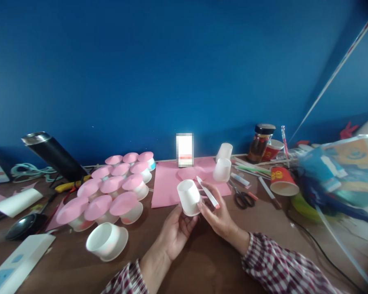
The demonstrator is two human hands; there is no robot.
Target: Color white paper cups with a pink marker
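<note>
left hand (175,228) grips white cup (188,197) (upside down); right hand (218,212) pinches white stick (207,192) beside it

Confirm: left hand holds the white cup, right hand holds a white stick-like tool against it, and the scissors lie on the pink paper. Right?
Not quite. In the head view the scissors lie on the bare brown table, just off the right edge of the pink paper. The rest stands: the left hand holds the white cup and the right hand holds the white stick-like tool against it.
</note>
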